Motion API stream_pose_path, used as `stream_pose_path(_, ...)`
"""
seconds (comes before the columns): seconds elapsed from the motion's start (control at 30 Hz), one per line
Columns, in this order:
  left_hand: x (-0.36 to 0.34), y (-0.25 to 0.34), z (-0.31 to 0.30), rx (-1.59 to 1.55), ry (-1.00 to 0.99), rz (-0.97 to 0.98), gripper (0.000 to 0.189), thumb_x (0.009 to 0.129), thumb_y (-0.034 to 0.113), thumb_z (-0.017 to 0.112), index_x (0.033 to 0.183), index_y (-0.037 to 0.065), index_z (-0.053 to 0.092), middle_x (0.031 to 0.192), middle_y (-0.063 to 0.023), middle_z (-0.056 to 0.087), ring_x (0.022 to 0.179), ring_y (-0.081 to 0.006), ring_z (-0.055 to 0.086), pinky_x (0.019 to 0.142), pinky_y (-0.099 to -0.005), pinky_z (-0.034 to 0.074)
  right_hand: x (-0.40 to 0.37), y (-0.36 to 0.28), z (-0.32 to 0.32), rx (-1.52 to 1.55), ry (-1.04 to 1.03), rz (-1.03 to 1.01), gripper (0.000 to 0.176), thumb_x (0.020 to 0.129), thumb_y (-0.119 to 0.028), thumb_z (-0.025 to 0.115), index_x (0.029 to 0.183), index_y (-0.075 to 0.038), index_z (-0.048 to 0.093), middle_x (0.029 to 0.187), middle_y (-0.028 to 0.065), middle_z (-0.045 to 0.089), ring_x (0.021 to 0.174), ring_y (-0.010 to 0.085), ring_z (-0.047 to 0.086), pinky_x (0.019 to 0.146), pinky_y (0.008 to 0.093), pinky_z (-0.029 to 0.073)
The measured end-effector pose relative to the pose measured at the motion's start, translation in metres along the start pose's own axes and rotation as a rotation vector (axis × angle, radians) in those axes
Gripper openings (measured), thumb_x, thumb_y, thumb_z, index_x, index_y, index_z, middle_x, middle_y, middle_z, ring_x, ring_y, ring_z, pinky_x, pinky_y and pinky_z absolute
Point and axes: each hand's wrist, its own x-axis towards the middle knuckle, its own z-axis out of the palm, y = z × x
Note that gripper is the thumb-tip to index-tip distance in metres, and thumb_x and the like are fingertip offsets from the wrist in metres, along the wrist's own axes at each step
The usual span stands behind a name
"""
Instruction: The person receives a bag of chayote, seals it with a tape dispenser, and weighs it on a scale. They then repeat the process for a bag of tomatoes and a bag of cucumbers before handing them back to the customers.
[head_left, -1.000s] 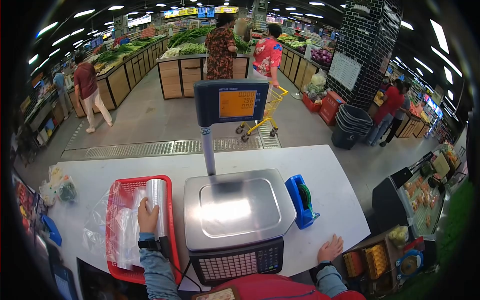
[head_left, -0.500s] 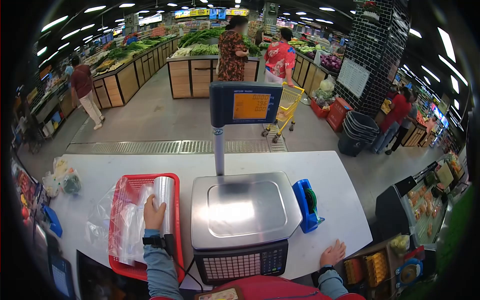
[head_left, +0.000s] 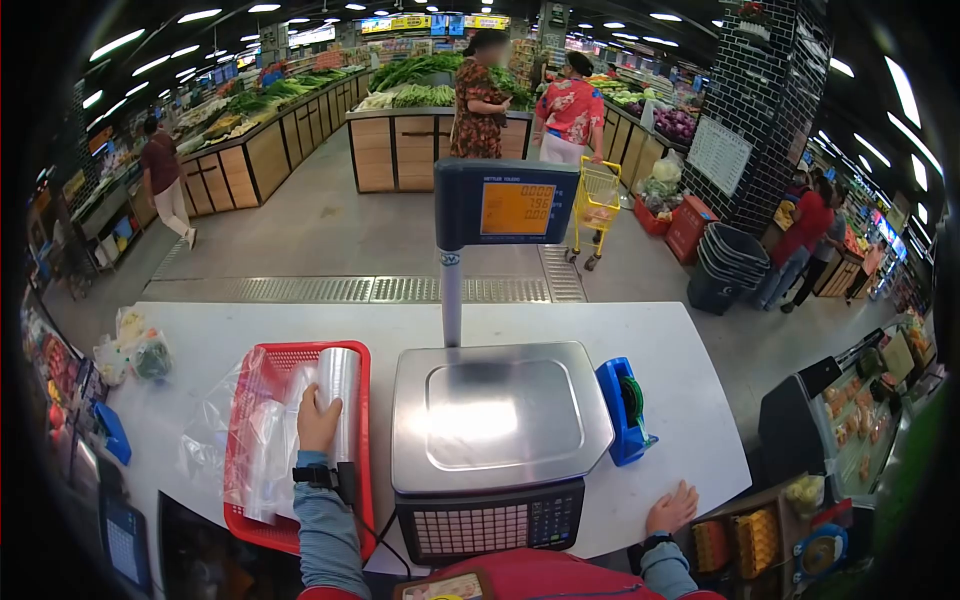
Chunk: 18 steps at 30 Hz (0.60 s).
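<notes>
While the left hand (head_left: 318, 420) curls over the clear plastic roll (head_left: 342, 380) lying along the right side of the red basket (head_left: 366, 455), I can't tell from here whether that grip is clamped or merely resting. The right hand (head_left: 673, 509) lies on the desk (head_left: 655, 350), holding nothing, fingers slightly apart, near its edge. A sideways tug could, I'd judge, snag the loose film (head_left: 208, 432) spilling past the basket's left rim. The scale (head_left: 500, 415) crowds the right; more room lies toward the desk's far edge.
</notes>
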Motion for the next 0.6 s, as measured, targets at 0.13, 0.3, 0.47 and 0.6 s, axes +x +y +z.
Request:
stream_pose_path(0.13, 0.0007, -0.0012, 0.0011, 0.007, 0.005, 0.011, 0.061, 0.070, 0.026, 0.064, 0.120, -0.002, 0.044, 0.116, -0.0240, 0.051, 0.108, -0.0348, 0.049, 0.092, -0.0380, 0.038, -0.0004, 0.0008, 0.0011, -0.004, 0.005, -0.002, 0.048, 0.079, -0.015, 0.050, 0.126, -0.011, 0.042, 0.131, 0.0150, 0.036, 0.124, 0.0309, 0.030, 0.102, 0.0464, 0.021)
stream_pose_path(0.3, -0.0002, 0.0007, 0.0010, 0.054, 0.013, 0.037, 0.061, 0.070, 0.026, 0.065, 0.120, -0.002, 0.044, 0.115, -0.0235, 0.051, 0.107, -0.0346, 0.049, 0.092, -0.0385, 0.038, -0.0002, -0.0019, -0.0019, -0.007, -0.008, 0.010, 0.048, 0.079, -0.015, 0.050, 0.126, -0.012, 0.041, 0.131, 0.0151, 0.036, 0.124, 0.0318, 0.029, 0.102, 0.0468, 0.021)
stream_pose_path(0.47, -0.0014, 0.0045, -0.0008, 0.054, 0.003, 0.039, 0.061, 0.070, 0.026, 0.065, 0.120, -0.003, 0.044, 0.115, -0.0240, 0.051, 0.108, -0.0348, 0.049, 0.092, -0.0385, 0.038, -0.0004, 0.0012, 0.0016, 0.006, 0.000, 0.002, 0.047, 0.080, -0.015, 0.050, 0.126, -0.012, 0.041, 0.131, 0.0153, 0.036, 0.125, 0.0321, 0.029, 0.102, 0.0472, 0.021)
stream_pose_path(0.6, -0.0007, 0.0018, -0.0003, 0.046, 0.002, 0.063, 0.061, 0.070, 0.026, 0.065, 0.120, -0.003, 0.044, 0.115, -0.0246, 0.051, 0.108, -0.0351, 0.049, 0.092, -0.0379, 0.038, 0.0001, 0.0015, 0.0014, 0.019, 0.001, 0.000, 0.047, 0.080, -0.014, 0.050, 0.126, -0.012, 0.042, 0.131, 0.0155, 0.036, 0.124, 0.0321, 0.029, 0.102, 0.0475, 0.020)
